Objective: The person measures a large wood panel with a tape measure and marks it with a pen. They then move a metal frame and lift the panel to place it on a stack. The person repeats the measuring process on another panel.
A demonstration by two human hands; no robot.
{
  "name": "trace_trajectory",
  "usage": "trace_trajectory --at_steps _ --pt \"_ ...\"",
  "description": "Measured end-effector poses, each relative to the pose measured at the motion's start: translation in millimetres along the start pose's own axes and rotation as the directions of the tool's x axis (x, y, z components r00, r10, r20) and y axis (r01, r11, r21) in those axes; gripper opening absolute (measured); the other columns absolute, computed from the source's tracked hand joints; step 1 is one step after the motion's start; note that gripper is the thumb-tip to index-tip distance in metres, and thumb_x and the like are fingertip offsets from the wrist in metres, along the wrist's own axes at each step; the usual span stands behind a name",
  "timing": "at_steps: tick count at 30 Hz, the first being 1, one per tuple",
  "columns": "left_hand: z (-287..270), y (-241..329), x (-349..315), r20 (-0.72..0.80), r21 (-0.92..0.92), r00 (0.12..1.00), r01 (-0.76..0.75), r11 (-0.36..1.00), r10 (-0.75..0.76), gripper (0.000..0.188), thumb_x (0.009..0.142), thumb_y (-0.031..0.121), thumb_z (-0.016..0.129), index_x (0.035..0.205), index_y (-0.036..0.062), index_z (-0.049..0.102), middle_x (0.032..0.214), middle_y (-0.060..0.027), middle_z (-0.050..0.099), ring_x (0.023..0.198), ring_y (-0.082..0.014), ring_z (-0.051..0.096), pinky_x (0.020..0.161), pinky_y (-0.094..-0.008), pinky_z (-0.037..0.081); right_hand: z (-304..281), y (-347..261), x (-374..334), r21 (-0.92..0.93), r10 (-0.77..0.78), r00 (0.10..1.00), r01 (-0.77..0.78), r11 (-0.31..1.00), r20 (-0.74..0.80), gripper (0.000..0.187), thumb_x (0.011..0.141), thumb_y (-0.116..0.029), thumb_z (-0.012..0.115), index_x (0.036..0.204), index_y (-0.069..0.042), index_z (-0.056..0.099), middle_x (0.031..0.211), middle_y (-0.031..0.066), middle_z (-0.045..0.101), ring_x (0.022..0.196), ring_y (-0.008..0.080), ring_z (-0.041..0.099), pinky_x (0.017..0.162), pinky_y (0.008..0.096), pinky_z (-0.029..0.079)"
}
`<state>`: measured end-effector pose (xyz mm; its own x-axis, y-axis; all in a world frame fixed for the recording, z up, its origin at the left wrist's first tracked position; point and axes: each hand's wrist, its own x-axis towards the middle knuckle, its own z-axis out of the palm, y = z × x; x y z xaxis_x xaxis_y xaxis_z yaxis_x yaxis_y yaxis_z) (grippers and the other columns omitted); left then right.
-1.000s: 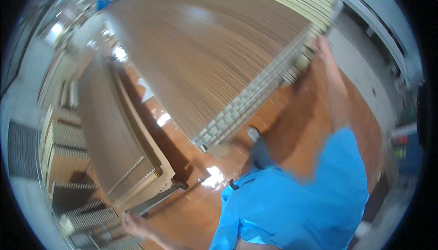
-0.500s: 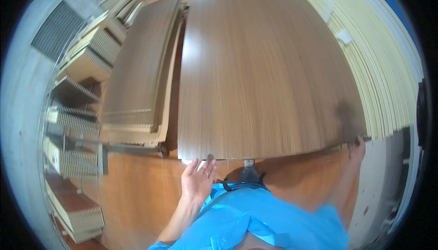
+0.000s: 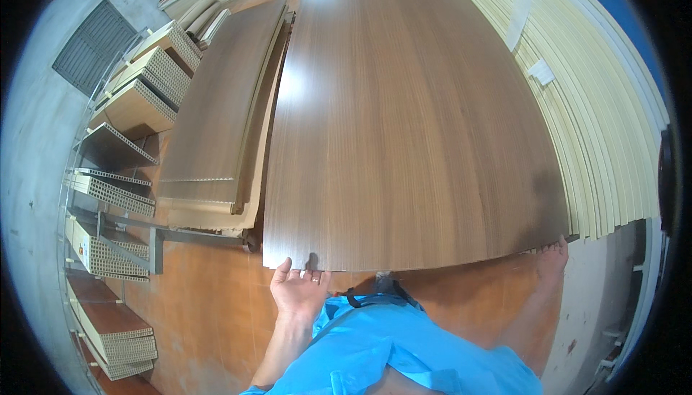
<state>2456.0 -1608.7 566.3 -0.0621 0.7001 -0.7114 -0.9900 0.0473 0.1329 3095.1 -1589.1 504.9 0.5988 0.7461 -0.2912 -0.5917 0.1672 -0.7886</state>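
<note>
A large brown wood-grain panel (image 3: 404,121) lies flat before me, its near edge across the front of my body. At its near left corner my left hand (image 3: 299,298) grips the edge, palm up, the thumb at the rim and the fingertips partly hidden under it. My right hand (image 3: 553,256) holds the near right corner, fingers curled at the edge. What supports the panel is hidden beneath it.
To the left, more brown panels (image 3: 216,107) lie stacked on a low metal-framed cart (image 3: 202,236). Hollow-core boards (image 3: 119,193) fill a rack along the left wall. A tall stack of cream boards (image 3: 577,99) stands close on the right. The floor (image 3: 209,301) is orange-brown.
The panel's near edge has come closer to me and shifted slightly left. Both hands have moved with it, and my left hand now sits more firmly round the edge.
</note>
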Motion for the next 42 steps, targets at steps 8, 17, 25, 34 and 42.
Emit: trace_trajectory --at_steps 8,17,25,34,42 --pt "12.8 2.3 20.6 -0.102 0.033 0.989 0.106 0.994 -0.102 0.063 0.093 0.025 0.059 0.144 -0.0024 0.033 0.141 -0.0182 0.044 0.133 -0.0304 0.043 0.121 -0.0502 0.026 39.1 33.1 29.1 -0.083 -0.322 0.913 0.311 0.947 -0.251 0.058 0.094 -0.032 0.063 0.139 0.001 0.049 0.143 0.0165 0.052 0.128 0.0296 0.051 0.11 0.0443 0.037" --pt "26.2 30.9 37.8 -0.041 0.196 0.995 0.093 0.976 -0.087 0.094 0.09 0.027 0.058 0.15 -0.0189 0.001 0.156 -0.0328 0.025 0.148 -0.0416 0.025 0.126 -0.0513 0.01 132.7 22.3 -13.5 -0.018 -0.222 0.863 0.24 0.971 -0.454 0.087 0.089 -0.049 0.066 0.149 0.007 0.035 0.157 0.0202 0.034 0.135 0.0324 0.046 0.108 0.0464 0.04" --pt "78.0 133.4 -6.3 0.219 0.168 0.962 -0.2 0.965 0.161 0.059 0.093 0.031 0.057 0.141 -0.0004 0.042 0.14 -0.0218 0.045 0.129 -0.0337 0.046 0.113 -0.0532 0.031 230.4 43.6 -86.3 0.007 -0.46 0.878 0.465 0.885 -0.135 0.089 0.093 -0.057 0.057 0.147 0.011 0.036 0.146 0.0272 0.043 0.126 0.0301 0.048 0.095 0.0412 0.044" --pt "71.7 284.8 50.3 0.082 -0.016 0.983 -0.164 0.986 0.164 0.053 0.09 0.034 0.06 0.133 0.0044 0.048 0.122 -0.013 0.05 0.121 -0.0292 0.045 0.109 -0.0506 0.032 363.7 101.9 -184.3 0.012 -0.54 0.834 0.545 0.839 -0.119 0.096 0.095 -0.06 0.057 0.148 0.015 0.028 0.154 0.0324 0.032 0.145 0.044 0.034 0.11 0.0502 0.039" --pt "23.9 428.8 190.5 -0.114 -0.089 0.984 -0.147 0.985 0.137 0.045 0.1 0.031 0.049 0.135 0.0021 0.049 0.139 -0.0162 0.051 0.127 -0.0326 0.052 0.103 -0.0533 0.043 460.8 235.1 -290.4 -0.054 -0.5 0.865 0.497 0.866 -0.043 0.054 0.099 -0.053 0.055 0.099 0.001 0.049 0.09 0.0083 0.045 0.082 0.0209 0.048 0.077 0.0384 0.048"
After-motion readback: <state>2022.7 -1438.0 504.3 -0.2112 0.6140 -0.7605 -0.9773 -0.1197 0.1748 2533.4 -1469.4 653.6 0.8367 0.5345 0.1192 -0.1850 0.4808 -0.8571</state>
